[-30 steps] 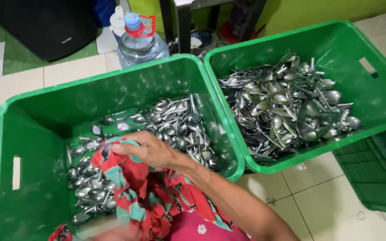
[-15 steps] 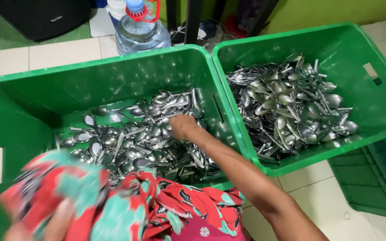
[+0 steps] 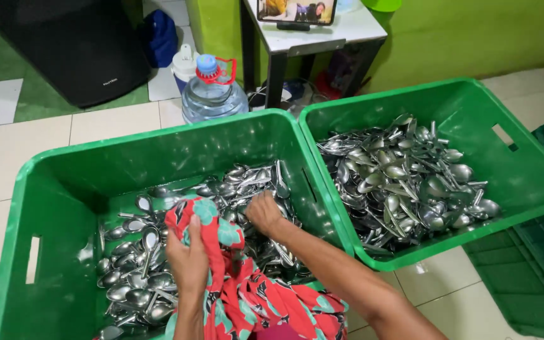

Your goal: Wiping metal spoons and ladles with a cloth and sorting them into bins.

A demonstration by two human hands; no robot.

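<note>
My left hand grips a red cloth with teal flowers over the left green crate. The cloth hangs down toward my lap. My right hand reaches into the heap of steel spoons in that crate, fingers closed down among them; whether it holds one is hidden. A second green crate on the right holds another pile of steel spoons.
A large water bottle with a red handle stands behind the crates, beside a small table and a black box. A dark green crate lies at the right on the tiled floor.
My left hand has brought the cloth from the lower left up over the spoons. My right hand stays in the left crate's spoons, a little lower. The view has tilted up.
</note>
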